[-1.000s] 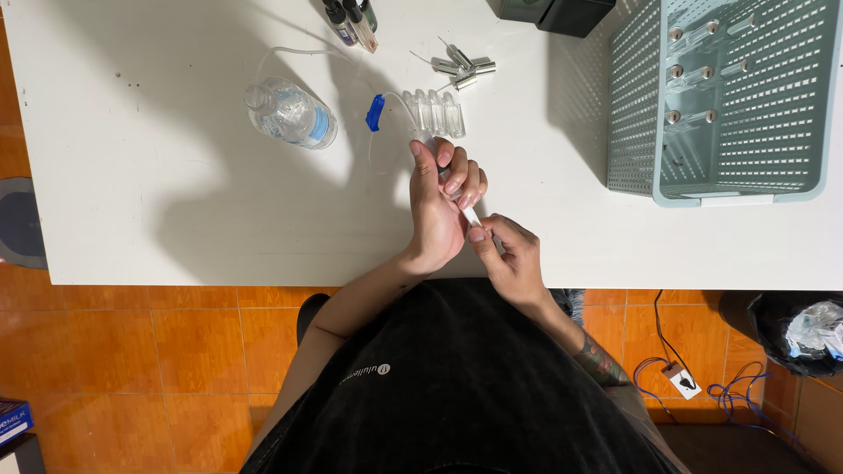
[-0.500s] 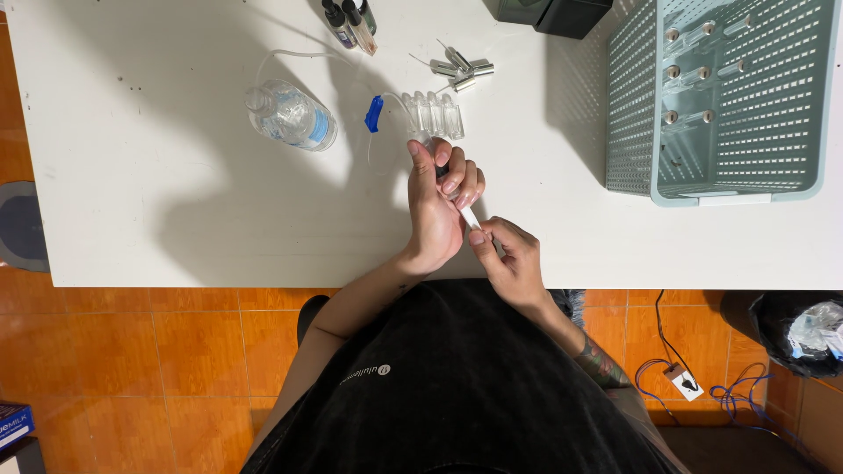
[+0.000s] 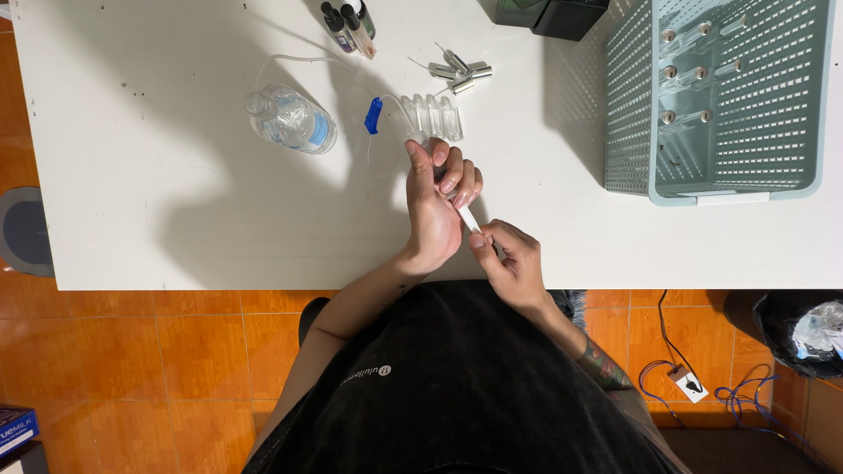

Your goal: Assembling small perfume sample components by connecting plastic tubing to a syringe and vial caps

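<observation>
The white table spans the upper part of the head view; its near edge runs just above the person's lap. At the right end rests a pale green perforated basket, its interior holding several small clear vials with silver caps. A clear plastic water bottle lies on its side at centre-left, with thin clear tubing running from it toward a blue clamp. A row of small clear glass vials stands just right of the clamp, directly beyond the hands. Loose silver spray caps lie behind that row, and a few dark-capped small bottles sit near the far edge.

The left hand is closed around a small vial at its fingertips, the vial mostly hidden by the fingers. The right hand pinches the lower end of a slim white syringe, which slants up into the left hand's grip. Both hands are together, above the near table edge at centre.
</observation>
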